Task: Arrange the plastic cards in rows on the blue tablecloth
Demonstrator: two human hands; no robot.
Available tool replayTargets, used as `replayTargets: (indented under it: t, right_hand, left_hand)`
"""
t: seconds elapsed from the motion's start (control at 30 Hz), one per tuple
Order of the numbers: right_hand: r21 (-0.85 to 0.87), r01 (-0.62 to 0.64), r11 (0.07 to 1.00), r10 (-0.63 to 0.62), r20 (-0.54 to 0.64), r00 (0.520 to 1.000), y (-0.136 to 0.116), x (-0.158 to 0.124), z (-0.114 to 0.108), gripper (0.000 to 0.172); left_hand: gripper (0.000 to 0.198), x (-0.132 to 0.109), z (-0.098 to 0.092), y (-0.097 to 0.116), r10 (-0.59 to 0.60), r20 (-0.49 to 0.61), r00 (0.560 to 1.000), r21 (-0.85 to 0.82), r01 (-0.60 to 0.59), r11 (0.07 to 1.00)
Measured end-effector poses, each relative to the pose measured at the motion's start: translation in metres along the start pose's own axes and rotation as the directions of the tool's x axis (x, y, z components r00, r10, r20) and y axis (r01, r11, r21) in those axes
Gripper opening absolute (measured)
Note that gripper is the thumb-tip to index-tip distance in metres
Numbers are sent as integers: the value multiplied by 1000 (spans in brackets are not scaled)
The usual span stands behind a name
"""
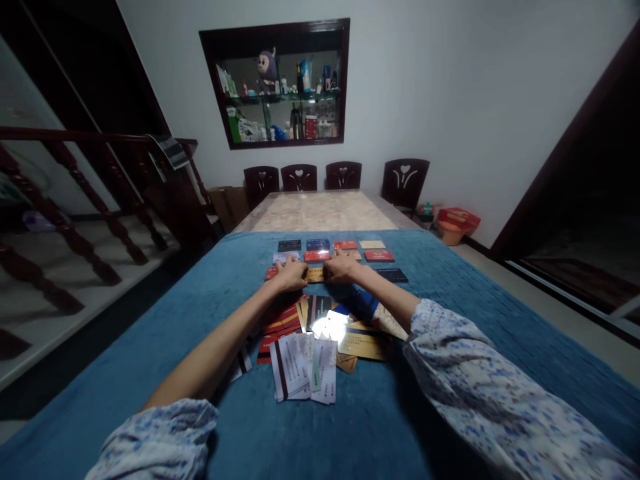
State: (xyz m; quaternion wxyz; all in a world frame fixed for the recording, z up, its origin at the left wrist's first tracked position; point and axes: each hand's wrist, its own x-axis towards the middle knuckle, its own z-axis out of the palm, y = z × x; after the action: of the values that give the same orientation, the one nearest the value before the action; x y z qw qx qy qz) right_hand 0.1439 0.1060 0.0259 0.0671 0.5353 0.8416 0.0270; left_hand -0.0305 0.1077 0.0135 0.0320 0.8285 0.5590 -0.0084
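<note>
Both arms reach forward over a blue cloth (450, 293) on a long table. My left hand (291, 273) and my right hand (341, 268) lie side by side, fingers curled down onto an orange card (315, 274) between them. Around them, plastic cards are laid out in rows: dark ones (289, 245), red ones (379, 255), a dark one (393, 275) at the right. Nearer me lies a loose heap of cards (320, 333), some face down and white (303, 367).
The bare marble tabletop (320, 210) extends beyond the cloth. Several dark wooden chairs (405, 181) stand at the far end under a wall niche with shelves (280, 87). A wooden stair railing (100, 193) is at the left; a red basin (457, 223) sits on the floor at the right.
</note>
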Motion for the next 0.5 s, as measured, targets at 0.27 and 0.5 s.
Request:
replayTargets:
  t: [0.27,0.5]
  right_hand:
    - [7,18,1000,-18,49,999,-1,6,-5,37]
    - [-9,13,1000,-12,74,997,-5,7,-7,37]
  left_hand:
    - [27,7,3,-3,-12,49,999,31,11,999]
    - [37,13,4,3,-43,95,995,78,36,996]
